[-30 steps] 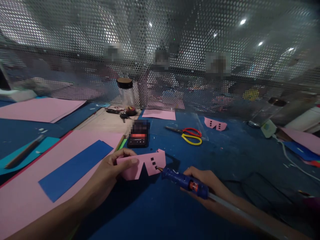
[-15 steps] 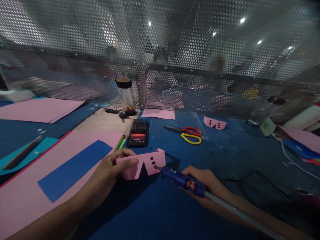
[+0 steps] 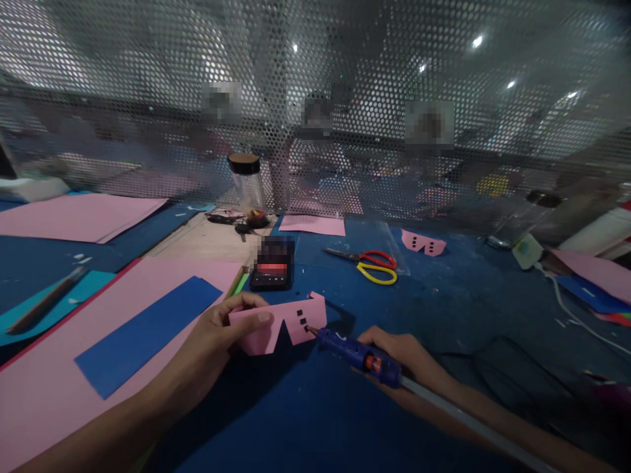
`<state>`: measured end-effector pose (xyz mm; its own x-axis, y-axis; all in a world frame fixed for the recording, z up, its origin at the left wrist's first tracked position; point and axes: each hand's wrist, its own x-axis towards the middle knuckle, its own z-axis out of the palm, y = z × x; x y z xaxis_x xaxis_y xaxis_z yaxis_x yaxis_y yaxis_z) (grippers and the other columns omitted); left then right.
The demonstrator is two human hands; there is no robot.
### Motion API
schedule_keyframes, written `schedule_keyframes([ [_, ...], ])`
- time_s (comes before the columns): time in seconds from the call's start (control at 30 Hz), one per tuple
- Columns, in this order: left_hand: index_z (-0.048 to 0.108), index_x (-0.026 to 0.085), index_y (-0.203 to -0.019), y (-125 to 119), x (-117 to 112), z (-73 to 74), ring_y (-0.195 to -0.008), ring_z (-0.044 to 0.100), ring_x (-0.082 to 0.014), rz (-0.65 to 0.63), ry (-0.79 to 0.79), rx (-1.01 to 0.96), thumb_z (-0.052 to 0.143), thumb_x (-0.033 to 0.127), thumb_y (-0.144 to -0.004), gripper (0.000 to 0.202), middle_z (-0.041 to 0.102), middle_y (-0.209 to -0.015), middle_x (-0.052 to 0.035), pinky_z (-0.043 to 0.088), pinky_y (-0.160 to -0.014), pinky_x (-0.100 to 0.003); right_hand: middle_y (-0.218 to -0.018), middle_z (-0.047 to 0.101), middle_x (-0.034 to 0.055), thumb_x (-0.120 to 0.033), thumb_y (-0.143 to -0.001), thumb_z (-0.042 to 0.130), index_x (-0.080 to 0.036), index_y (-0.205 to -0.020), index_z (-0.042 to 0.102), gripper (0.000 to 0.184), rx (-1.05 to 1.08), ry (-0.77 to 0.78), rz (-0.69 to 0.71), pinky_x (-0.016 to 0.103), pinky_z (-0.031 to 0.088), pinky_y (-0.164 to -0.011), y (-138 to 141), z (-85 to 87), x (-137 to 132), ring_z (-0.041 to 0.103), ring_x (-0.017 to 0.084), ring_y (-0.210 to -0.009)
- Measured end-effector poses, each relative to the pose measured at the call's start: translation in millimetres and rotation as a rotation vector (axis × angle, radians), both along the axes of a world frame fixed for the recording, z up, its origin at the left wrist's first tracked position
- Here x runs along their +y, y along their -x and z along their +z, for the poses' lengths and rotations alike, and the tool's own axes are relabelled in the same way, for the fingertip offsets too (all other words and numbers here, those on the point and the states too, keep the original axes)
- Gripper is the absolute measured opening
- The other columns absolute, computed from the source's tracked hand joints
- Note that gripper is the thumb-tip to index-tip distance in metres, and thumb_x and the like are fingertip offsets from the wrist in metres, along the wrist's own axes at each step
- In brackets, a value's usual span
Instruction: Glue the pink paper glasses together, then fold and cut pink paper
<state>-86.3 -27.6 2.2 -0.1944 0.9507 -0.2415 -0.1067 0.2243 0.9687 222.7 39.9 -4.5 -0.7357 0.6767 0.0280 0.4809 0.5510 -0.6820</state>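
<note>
My left hand pinches the left end of a pink paper cut-out and holds it just above the blue table. The cut-out has a notch on its lower edge and small black squares near its right end. My right hand is wrapped round a blue glue gun with a clear glue stick trailing back along my forearm. The gun's nozzle touches the cut-out beside the black squares.
Red-and-yellow scissors, a black device, a capped clear jar and a second pink cut-out lie further back. A pink sheet with a blue strip lies left. A perforated metal screen walls the back; a white cable runs right.
The glue gun's nozzle has crept a little left and down along the cut-out's right end. My left hand and the paper have stayed where they were.
</note>
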Motion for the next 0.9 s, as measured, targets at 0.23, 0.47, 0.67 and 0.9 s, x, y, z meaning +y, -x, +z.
schedule_keyframes([
  [0.23,0.069,0.023,-0.083,1.9,0.4,-2.8,-0.068,0.055,-0.0146,0.002,-0.001,0.012,0.081,0.042,-0.078,0.023,0.063,-0.078,0.0009,0.042,-0.055,-0.019,-0.088,0.074,-0.0025,-0.024,-0.088,0.062,-0.023,-0.1,0.061,0.012,0.011,0.007,0.029,0.02,0.042,-0.066,-0.4,3.8,-0.6,0.069,0.014,-0.073],
  [0.47,0.069,0.023,-0.084,0.8,-0.2,0.6,-0.068,0.055,-0.0151,0.025,0.008,0.013,0.082,0.043,-0.076,0.025,0.063,-0.079,0.0003,0.042,-0.055,-0.02,-0.084,0.072,-0.0035,-0.022,-0.086,0.061,-0.023,-0.099,0.06,0.013,0.002,-0.001,0.015,0.021,0.04,-0.063,-0.7,5.4,-4.3,0.066,0.013,-0.069],
  [0.67,0.069,0.023,-0.084,-0.8,-0.8,2.7,-0.068,0.054,-0.0148,0.016,0.002,0.013,0.082,0.043,-0.076,0.025,0.062,-0.079,0.0005,0.042,-0.055,-0.02,-0.085,0.072,-0.0022,-0.023,-0.086,0.06,-0.023,-0.098,0.06,0.012,-0.023,0.005,0.0,0.022,0.04,-0.064,1.2,4.4,-4.9,0.066,0.014,-0.07],
  [0.9,0.069,0.022,-0.082,-1.7,-0.8,4.6,-0.069,0.054,-0.0167,0.011,-0.013,0.033,0.081,0.043,-0.076,0.025,0.061,-0.08,-0.0011,0.043,-0.054,-0.021,-0.087,0.073,-0.0025,-0.021,-0.082,0.063,-0.023,-0.099,0.061,0.018,-0.021,0.023,0.013,0.022,0.042,-0.064,0.1,2.2,-2.1,0.068,0.015,-0.071],
])
